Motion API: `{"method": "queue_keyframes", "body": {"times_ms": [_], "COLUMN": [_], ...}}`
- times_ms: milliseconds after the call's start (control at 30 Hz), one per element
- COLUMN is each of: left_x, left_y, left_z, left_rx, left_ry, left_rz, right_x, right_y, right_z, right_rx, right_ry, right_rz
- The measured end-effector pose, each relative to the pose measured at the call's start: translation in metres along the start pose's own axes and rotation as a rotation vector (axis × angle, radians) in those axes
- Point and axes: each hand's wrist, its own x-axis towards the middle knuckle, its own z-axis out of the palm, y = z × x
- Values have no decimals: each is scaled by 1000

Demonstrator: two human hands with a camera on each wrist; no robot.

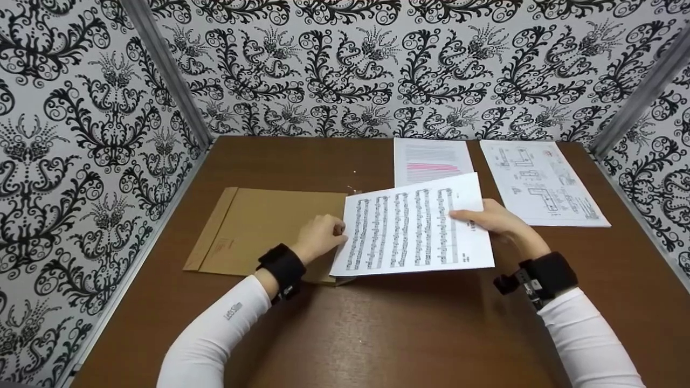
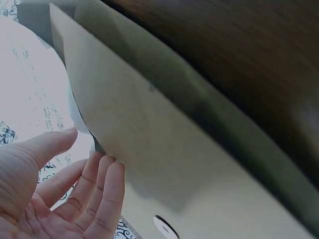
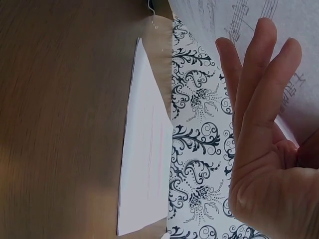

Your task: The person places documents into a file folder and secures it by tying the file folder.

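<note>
A sheet of printed music [image 1: 409,229] hangs tilted over the brown table [image 1: 377,334]. My right hand [image 1: 496,218] pinches its right edge, thumb on top and straight fingers [image 3: 259,89] beneath the music sheet [image 3: 224,15]. A tan envelope [image 1: 259,231] lies flat to the left, and the sheet's left edge overlaps its right end. My left hand [image 1: 321,234] rests at that end of the envelope. In the left wrist view the left hand's fingers [image 2: 99,184] are nearly straight and touch the envelope's edge [image 2: 164,149], with the thumb apart.
A page with pink highlighted lines [image 1: 431,159] lies behind the music sheet, also visible as the white page [image 3: 144,164] in the right wrist view. A page of diagrams [image 1: 539,180] lies at the back right. Patterned black-and-white walls [image 1: 345,64] enclose three sides of the table.
</note>
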Motion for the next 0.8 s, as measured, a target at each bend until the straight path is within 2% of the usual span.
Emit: {"method": "queue_keyframes", "body": {"times_ms": [167, 433, 800], "left_x": [3, 3, 2], "left_y": [1, 3, 6], "left_z": [4, 7, 5], "left_rx": [49, 101, 128], "left_ry": [-3, -23, -45], "left_rz": [24, -23, -16], "right_x": [0, 0, 8], "right_y": [3, 3, 0], "right_z": [-3, -7, -11], "right_rx": [-4, -37, -40], "right_ry": [-3, -4, -23], "right_rz": [3, 31, 60]}}
